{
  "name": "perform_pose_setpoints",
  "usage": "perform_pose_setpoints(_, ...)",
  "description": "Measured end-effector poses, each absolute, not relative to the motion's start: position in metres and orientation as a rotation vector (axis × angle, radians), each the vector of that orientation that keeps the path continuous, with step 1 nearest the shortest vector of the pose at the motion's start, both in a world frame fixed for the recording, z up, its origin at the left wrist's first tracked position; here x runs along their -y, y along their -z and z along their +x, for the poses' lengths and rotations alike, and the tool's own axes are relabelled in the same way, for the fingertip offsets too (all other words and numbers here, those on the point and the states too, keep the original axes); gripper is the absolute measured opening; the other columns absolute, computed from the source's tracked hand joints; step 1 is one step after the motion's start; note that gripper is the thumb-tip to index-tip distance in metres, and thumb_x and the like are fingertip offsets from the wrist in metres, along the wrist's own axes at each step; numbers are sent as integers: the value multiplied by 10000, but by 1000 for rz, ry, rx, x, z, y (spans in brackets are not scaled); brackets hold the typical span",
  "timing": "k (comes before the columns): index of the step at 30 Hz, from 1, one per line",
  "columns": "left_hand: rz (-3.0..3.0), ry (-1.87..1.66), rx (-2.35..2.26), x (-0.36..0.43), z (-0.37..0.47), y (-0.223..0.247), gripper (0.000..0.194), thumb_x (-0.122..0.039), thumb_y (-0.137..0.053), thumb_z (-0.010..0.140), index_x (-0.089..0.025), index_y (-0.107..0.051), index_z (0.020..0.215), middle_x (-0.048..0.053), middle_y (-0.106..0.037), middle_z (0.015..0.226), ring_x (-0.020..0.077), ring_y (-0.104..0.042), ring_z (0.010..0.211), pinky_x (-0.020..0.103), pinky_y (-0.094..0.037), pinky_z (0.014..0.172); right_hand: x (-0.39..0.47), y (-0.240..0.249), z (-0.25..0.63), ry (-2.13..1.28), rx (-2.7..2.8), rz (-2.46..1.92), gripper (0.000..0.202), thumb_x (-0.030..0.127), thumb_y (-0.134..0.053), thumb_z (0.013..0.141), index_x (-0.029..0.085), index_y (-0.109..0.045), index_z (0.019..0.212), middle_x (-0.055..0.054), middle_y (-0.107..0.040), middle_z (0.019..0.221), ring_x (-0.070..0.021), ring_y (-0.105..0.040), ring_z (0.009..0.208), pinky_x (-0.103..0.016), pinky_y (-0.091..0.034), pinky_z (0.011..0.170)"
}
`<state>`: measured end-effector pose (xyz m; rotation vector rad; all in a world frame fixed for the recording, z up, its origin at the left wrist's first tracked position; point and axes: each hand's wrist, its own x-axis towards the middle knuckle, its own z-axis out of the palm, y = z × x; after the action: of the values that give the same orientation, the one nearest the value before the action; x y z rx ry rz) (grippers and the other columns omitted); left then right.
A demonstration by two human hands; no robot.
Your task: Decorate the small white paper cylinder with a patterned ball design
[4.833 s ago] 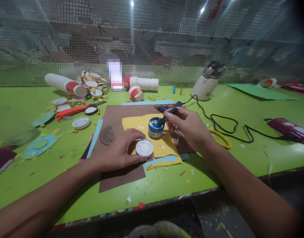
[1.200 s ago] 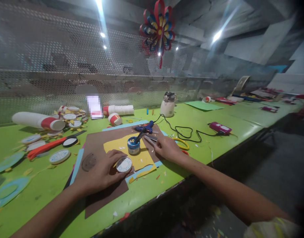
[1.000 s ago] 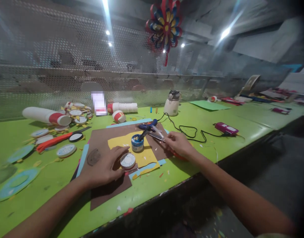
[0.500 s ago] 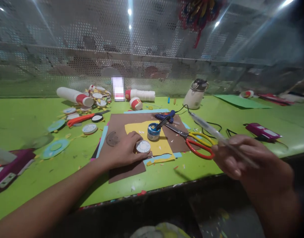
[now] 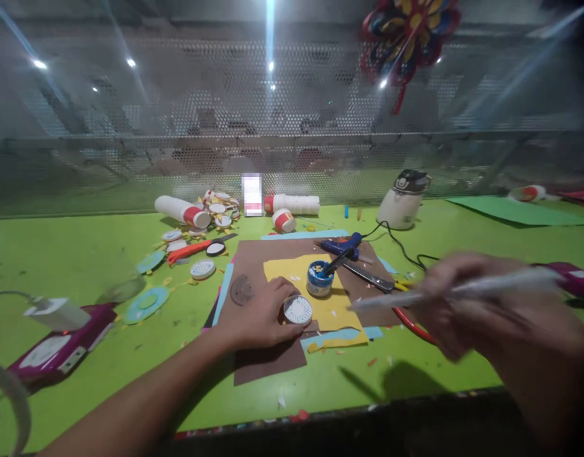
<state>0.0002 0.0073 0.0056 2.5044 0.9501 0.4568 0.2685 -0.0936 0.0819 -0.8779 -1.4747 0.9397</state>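
Note:
My left hand (image 5: 268,314) rests on the paper sheets, thumb and fingers closed round the rim of a small round white disc (image 5: 298,309) with bluish specks. In my right hand (image 5: 482,304), blurred by motion, is a slim whitish pen-like stick (image 5: 416,298). Its tip points left, in the air a short way right of the disc. Beyond the disc stands an open jar of blue paint (image 5: 319,279) with a dark-handled tool leaning in it. Partly behind my right hand lie scissors (image 5: 368,277) with yellow and red handles.
Yellow paper (image 5: 282,270) lies on brown paper (image 5: 249,254). A blue glue gun (image 5: 342,246) trails its cord past a white jug (image 5: 400,206). To the left are an orange cutter (image 5: 190,251), paper discs (image 5: 146,304) and a purple power strip (image 5: 63,346). Paper cups (image 5: 182,212) lie behind.
My right hand has tipped the stick from slanting upward to nearly level, bringing its tip down closer to the disc. My left hand keeps its hold. The whole view has shifted.

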Motion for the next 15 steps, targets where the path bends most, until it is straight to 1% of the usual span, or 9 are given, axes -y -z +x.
perform_pose_setpoints(1,2508,-454,-946,-8,0,-5,400,-447,-642,837,-178,-558,1120,106,-560,1147,254,-564,1009,411,-489,899,86,-86,264,-972,1462,-844,103,365,-765,789,282,-755,850,41,-556,458,-70,-440,345,-195,-257,328)
perform_pose_setpoints(2,2510,-455,-940,-8,0,-5,404,-441,-643,836,-174,-556,1127,111,-557,1157,258,-562,1022,418,-486,911,78,-88,261,-1019,1486,-806,130,390,-766,786,276,-771,849,49,-509,445,-56,-393,348,-188,-234,332)
perform_pose_setpoints(4,2502,-454,-920,-8,-1,-6,415,-442,-631,844,-166,-552,1144,121,-549,1181,263,-557,1048,429,-477,937,63,-86,258,-1018,1517,-820,135,384,-753,805,278,-784,884,56,-477,469,-46,-368,385,-181,-260,360)
perform_pose_setpoints(7,2481,-440,-897,-7,-1,-8,445,-452,-616,853,-164,-543,1185,130,-533,1222,272,-545,1090,444,-458,978,47,-70,263,-965,1550,-855,134,383,-719,842,282,-773,911,14,-616,697,-71,-528,553,-192,-428,508)
perform_pose_setpoints(8,2470,-430,-903,-7,-1,-9,472,-457,-623,847,-164,-535,1206,132,-526,1236,278,-540,1104,451,-452,988,45,-63,265,-968,1559,-853,144,389,-695,862,282,-763,929,7,-634,768,-77,-553,600,-198,-456,557)
perform_pose_setpoints(10,2436,-403,-928,-6,-1,-11,546,-479,-650,824,-170,-510,1252,132,-517,1260,288,-534,1119,464,-446,995,43,-49,269,-985,1564,-865,152,386,-652,896,259,-734,914,-3,-625,832,-100,-584,705,-216,-485,653)
perform_pose_setpoints(12,2393,-376,-955,-6,-1,-12,593,-497,-667,808,-174,-490,1272,128,-519,1264,292,-537,1112,471,-450,983,46,-38,272,-1123,1512,-891,207,407,-579,936,234,-679,883,-19,-615,882,-138,-607,797,-271,-503,730)
perform_pose_setpoints(13,2380,-371,-968,-6,-2,-12,592,-499,-673,802,-174,-491,1262,126,-526,1252,293,-540,1103,473,-454,973,49,-35,273,-1221,1455,-931,227,422,-538,954,232,-643,885,-22,-616,893,-152,-620,801,-300,-508,731)
perform_pose_setpoints(15,2365,-379,-990,-7,-2,-11,579,-500,-680,796,-175,-492,1237,122,-537,1234,293,-543,1091,472,-458,960,55,-33,275,-1314,1386,-1067,238,451,-497,962,236,-586,913,-7,-602,841,-141,-607,689,-289,-489,629)
